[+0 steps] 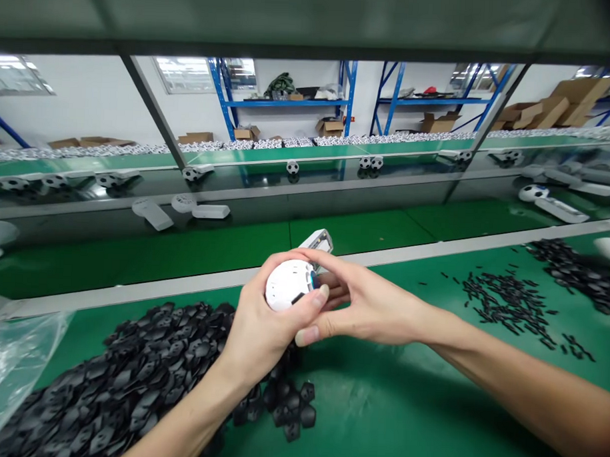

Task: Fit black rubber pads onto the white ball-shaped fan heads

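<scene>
My left hand [259,320] is wrapped round a white soccer-ball-shaped plastic housing [286,284], which shows one black patch near its lower edge. Beyond my fingers a white oblong piece [318,240] sticks up; it seems joined to the housing. My right hand [370,304] curls round the housing's right side, its thumb close to the left thumb and its other fingers partly hidden behind. A bit of blue shows between the hands. Below and left of my left hand lies a large heap of black pentagon-shaped pieces [165,363], with several loose ones [292,411] at its edge.
Small black strips [507,302] and another black heap [578,268] lie to the right on the green bench. A clear plastic bag [17,365] is at left. Ahead runs a green conveyor [355,230] behind a pale rail; ball-shaped units [292,167] stand on the ledge beyond.
</scene>
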